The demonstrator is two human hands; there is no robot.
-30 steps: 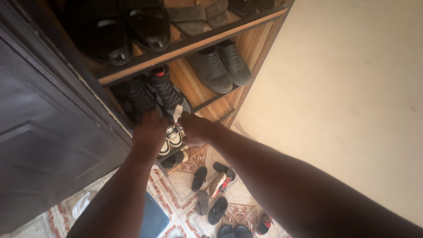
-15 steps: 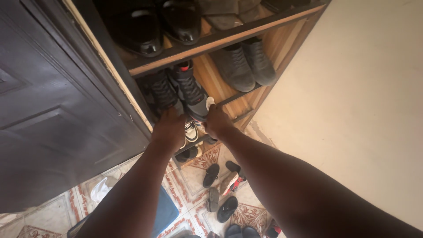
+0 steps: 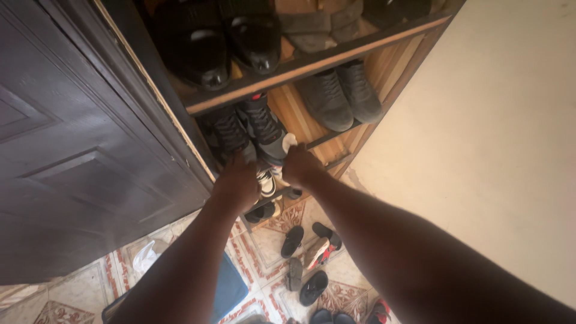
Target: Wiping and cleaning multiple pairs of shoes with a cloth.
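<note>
Left hand [image 3: 236,183] and right hand [image 3: 298,166] each close fingers on a black high-top sneaker [image 3: 264,129]; light, stiff-soled, soft-collared, probably best gripped at the heel.

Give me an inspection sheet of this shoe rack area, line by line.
Surface: wooden shoe rack, slatted shelves.
Job's things: pair of dark high-top sneakers on the middle shelf.
Clutter: glossy black shoes above; grey lace-ups; loose sandals on the tiled floor.
Grippers: left hand and right hand at the sneakers' heels; grip hidden.
Cables: nothing seen.
Surroundings: dark door on the left, cream wall on the right.
</note>
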